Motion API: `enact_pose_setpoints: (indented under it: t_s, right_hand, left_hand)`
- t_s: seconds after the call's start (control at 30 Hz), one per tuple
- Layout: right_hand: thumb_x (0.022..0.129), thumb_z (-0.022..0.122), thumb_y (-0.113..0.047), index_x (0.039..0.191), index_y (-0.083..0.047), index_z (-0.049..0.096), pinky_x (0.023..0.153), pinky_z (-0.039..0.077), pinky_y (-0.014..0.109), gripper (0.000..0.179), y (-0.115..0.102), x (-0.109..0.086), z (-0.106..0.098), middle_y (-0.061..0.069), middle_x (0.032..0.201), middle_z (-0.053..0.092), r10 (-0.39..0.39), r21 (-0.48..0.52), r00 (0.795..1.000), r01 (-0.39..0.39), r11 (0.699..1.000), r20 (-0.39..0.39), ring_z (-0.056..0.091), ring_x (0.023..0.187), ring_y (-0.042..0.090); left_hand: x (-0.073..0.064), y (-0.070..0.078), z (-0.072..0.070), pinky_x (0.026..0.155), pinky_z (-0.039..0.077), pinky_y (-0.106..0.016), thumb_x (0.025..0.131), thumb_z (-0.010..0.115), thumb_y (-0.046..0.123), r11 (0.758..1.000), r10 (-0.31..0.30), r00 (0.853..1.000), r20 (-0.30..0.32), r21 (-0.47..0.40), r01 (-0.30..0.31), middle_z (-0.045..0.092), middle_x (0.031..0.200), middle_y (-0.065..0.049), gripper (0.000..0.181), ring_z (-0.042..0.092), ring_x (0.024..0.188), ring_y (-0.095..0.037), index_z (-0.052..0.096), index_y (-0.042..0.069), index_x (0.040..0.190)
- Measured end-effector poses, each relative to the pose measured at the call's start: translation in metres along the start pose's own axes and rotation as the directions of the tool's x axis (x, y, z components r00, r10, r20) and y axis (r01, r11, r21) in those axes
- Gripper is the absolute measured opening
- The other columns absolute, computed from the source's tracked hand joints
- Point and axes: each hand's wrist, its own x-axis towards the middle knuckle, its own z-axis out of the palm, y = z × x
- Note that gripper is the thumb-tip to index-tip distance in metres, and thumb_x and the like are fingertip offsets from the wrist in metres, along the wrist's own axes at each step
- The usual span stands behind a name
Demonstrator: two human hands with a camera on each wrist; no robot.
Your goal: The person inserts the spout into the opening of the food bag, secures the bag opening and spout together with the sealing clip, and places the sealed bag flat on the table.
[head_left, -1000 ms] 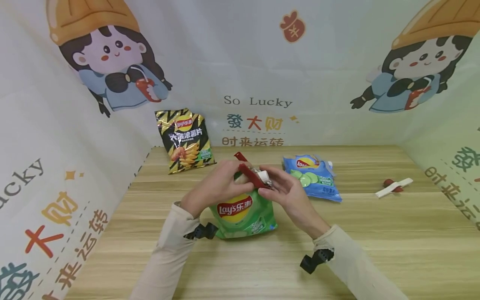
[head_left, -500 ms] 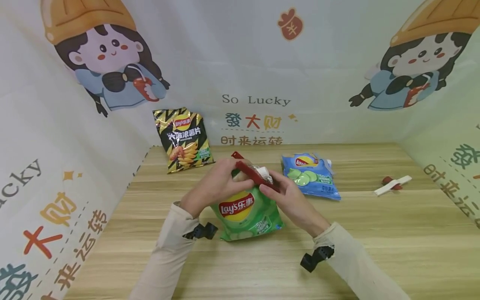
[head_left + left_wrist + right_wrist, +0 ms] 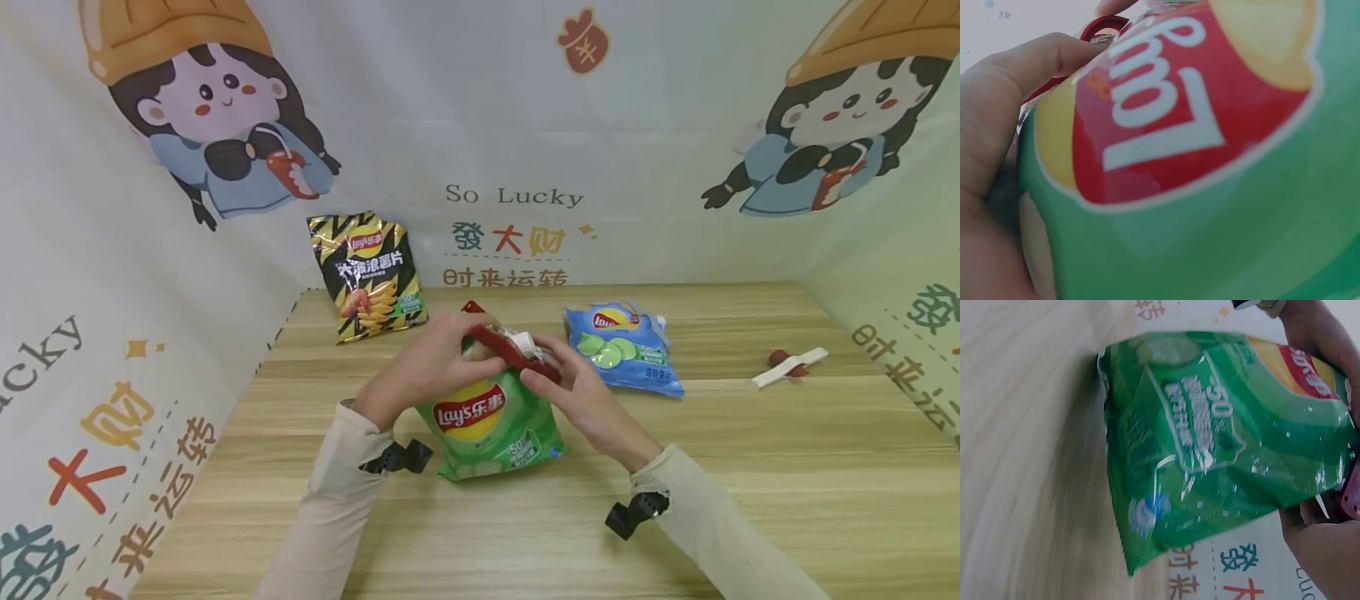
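Note:
A green Lay's chip bag [image 3: 480, 433] hangs upright between both hands, its lower end near the table. Across its gathered top lies a red bag clip [image 3: 498, 347] with a white piece on it. My left hand [image 3: 426, 367] grips the bag's top and the clip's left end, its thumb on the front. My right hand [image 3: 585, 396] pinches the clip's right end. In the left wrist view the left hand [image 3: 997, 119] curls at the bag's edge. The bag front [image 3: 1210, 437] fills the right wrist view, with the clip [image 3: 1352, 497] at the right edge.
A black and yellow chip bag [image 3: 369, 275] leans against the back wall at left. A blue Lay's bag [image 3: 624, 348] lies behind the right hand. Farther right, a red and white clip [image 3: 789, 367] lies on the wooden table [image 3: 750, 467]. Printed cloth walls enclose the table.
The green bag's lower end has swung slightly to the right. My right fingers have shifted closer onto the clip's right end, while the left hand keeps its grip. The other bags stay put.

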Motion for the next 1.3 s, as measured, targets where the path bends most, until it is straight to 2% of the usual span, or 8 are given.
enact_pose_setpoints:
  t_s: [0.33,0.57,0.73,0.9,1.07,1.17,1.23,1.3]
  right_hand:
    - [0.103,0.057,-0.026,0.149,-0.005,0.041,0.107,0.041,0.032,0.053,-0.001,0.0,0.001,0.014,0.148,0.048,0.009,-0.029,1.0,-0.009,1.0,-0.008,0.047,0.135,0.027]
    - [0.104,0.054,-0.019,0.145,0.0,0.045,0.106,0.043,0.029,0.046,0.002,-0.003,0.013,0.018,0.14,0.054,-0.042,0.093,0.993,0.052,0.994,-0.106,0.053,0.128,0.022]
    - [0.103,0.056,-0.017,0.143,0.0,0.048,0.104,0.044,0.027,0.044,0.003,-0.003,0.013,0.017,0.136,0.058,-0.043,0.076,0.984,0.057,0.995,-0.171,0.057,0.124,0.017]
    - [0.101,0.059,-0.017,0.137,0.001,0.053,0.1,0.047,0.028,0.041,0.003,-0.001,0.011,0.018,0.13,0.062,-0.045,0.054,0.981,0.057,0.997,-0.191,0.061,0.117,0.017]
    - [0.101,0.06,-0.014,0.136,0.005,0.054,0.097,0.049,0.027,0.04,0.005,0.0,0.011,0.019,0.129,0.063,-0.05,0.056,0.984,0.061,0.997,-0.173,0.062,0.113,0.015]
    - [0.101,0.059,-0.011,0.136,0.006,0.053,0.096,0.05,0.027,0.039,0.006,0.0,0.013,0.021,0.128,0.063,-0.058,0.061,0.984,0.069,0.996,-0.166,0.063,0.112,0.015]
    - [0.101,0.059,-0.012,0.136,0.005,0.053,0.095,0.051,0.027,0.039,0.006,0.0,0.013,0.021,0.128,0.063,-0.063,0.045,0.985,0.071,0.996,-0.161,0.063,0.111,0.016]
    - [0.101,0.06,-0.013,0.136,0.003,0.054,0.094,0.051,0.027,0.04,0.006,-0.001,0.014,0.019,0.128,0.063,-0.07,0.023,0.985,0.075,0.997,-0.156,0.063,0.111,0.017]
  left_hand:
    - [0.002,0.001,0.004,0.087,0.051,-0.036,0.089,0.071,0.017,1.0,0.001,0.999,-0.032,0.008,-0.001,0.071,0.1,-0.001,0.022,0.062,0.092,-0.014,0.067,0.008,0.109]
    - [0.006,0.0,0.012,0.081,0.052,-0.034,0.089,0.074,0.018,0.999,0.041,0.992,-0.115,0.027,-0.038,0.069,0.095,-0.002,0.024,0.062,0.086,-0.015,0.06,0.01,0.106]
    - [0.009,0.0,0.016,0.082,0.053,-0.035,0.087,0.079,0.016,0.999,0.011,0.988,-0.152,-0.041,-0.018,0.068,0.098,-0.004,0.038,0.064,0.091,-0.017,0.05,0.009,0.11]
    - [0.006,-0.003,0.012,0.097,0.048,-0.043,0.09,0.074,0.023,0.997,-0.023,0.994,-0.103,-0.074,0.015,0.066,0.114,-0.007,0.05,0.063,0.108,-0.021,0.046,0.012,0.129]
    - [-0.003,-0.001,-0.005,0.096,0.048,-0.047,0.092,0.068,0.042,0.994,-0.102,0.995,-0.014,-0.046,0.102,0.063,0.122,-0.004,0.062,0.06,0.111,-0.022,0.039,0.022,0.142]
    - [-0.007,0.006,-0.011,0.092,0.048,-0.045,0.094,0.064,0.048,0.99,-0.131,0.988,-0.081,0.046,0.135,0.065,0.116,-0.003,0.062,0.059,0.107,-0.021,0.038,0.025,0.146]
    - [-0.008,0.014,-0.011,0.091,0.046,-0.044,0.096,0.061,0.049,0.971,-0.082,0.977,-0.197,0.206,0.123,0.063,0.115,-0.005,0.058,0.056,0.107,-0.023,0.044,0.02,0.144]
    - [-0.008,0.023,-0.008,0.09,0.044,-0.046,0.096,0.062,0.047,0.927,0.019,0.954,-0.299,0.364,0.095,0.062,0.117,-0.009,0.054,0.053,0.108,-0.027,0.052,0.015,0.139]
